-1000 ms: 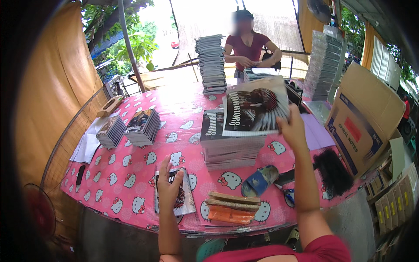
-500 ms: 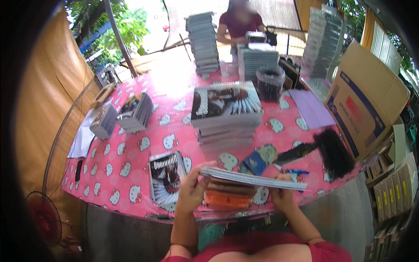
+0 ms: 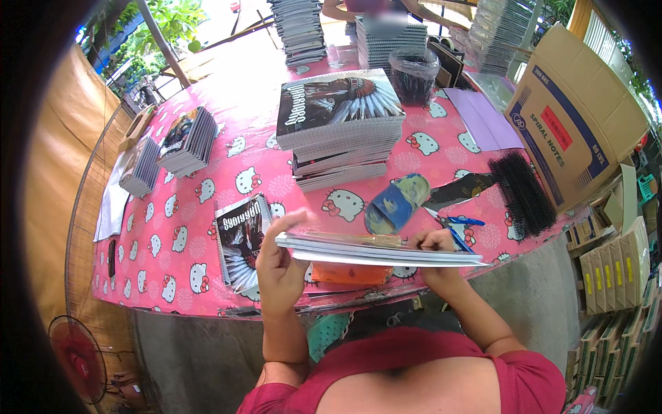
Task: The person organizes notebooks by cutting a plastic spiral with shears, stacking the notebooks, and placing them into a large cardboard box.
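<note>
Notebook [image 3: 379, 250] held flat by L hand [image 3: 279, 265] & R hand [image 3: 441, 259] (brown carton [image 3: 576, 117] right).

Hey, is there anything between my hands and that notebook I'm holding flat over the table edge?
Nothing visible. The left hand grips the near left end of the notebook and the right hand grips its right end, both directly on it. Beneath it, an orange packet lies on the pink tablecloth.
</note>
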Tool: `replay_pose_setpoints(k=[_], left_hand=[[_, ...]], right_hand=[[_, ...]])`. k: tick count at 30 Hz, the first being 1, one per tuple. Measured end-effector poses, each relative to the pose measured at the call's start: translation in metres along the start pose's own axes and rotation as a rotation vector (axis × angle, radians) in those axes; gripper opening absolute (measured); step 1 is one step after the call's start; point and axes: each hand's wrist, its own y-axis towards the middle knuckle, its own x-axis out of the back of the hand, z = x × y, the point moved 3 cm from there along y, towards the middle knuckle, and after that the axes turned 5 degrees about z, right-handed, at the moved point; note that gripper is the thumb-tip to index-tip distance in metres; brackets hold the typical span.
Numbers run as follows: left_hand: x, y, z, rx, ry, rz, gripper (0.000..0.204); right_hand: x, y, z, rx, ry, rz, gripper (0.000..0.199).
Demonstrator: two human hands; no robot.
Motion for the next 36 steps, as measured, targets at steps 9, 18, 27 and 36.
replay_pose_setpoints(k=[9,18,27,36], left_hand=[[0.012,-0.032,0.068,0.424,-0.213,-0.266,0.092],[0.005,-0.028,0.066,0.117,-0.279,-0.59,0.049],[0.005,-0.001,0.068,0.176,-0.199,-0.545,0.031],[-0.111,0.015,-0.025,-0.224,1.106,0.046,0.049]], right_hand=[[-0.031,-0.027,-0.012,-0.327,0.115,0.089,0.087],[0.108,0.078,-0.037,-0.451,-0.457,0.083,0.027],[0.242,0.083,-0.132,-0.725,-1.335,-0.007,0.018],[0.163,0.086,-0.056,-0.248,-1.202,-0.021,0.02]])
